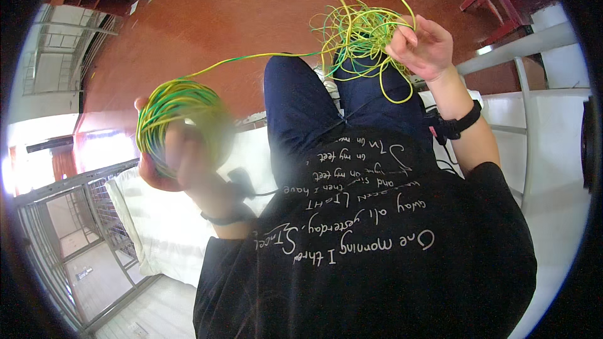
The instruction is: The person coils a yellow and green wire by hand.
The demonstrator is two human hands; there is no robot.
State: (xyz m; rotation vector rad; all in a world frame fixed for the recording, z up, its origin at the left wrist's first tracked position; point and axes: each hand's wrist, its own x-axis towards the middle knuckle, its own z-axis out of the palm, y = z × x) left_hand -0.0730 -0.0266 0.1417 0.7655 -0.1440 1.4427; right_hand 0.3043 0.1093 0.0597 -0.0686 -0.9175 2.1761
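My left hand [193,166] is wrapped round a neat coil of yellow-green wire [195,97], fingers behind it and thumb inside the ring; that side is partly blurred. One strand runs from the coil's top across to a loose tangle of the same wire [357,36] over my right knee. My right hand [427,49] is raised at the tangle's right edge, thumb and fingers closed on a strand. From there a big loop of wire rises toward the top of the view.
I sit in dark trousers [290,91] on a white-covered bed [166,226]. Metal rails [527,113] stand at right, and a bed frame [119,245] at left. A red wooden stool [493,3] stands far right on the reddish floor [251,0]. Cables hang near both wrists.
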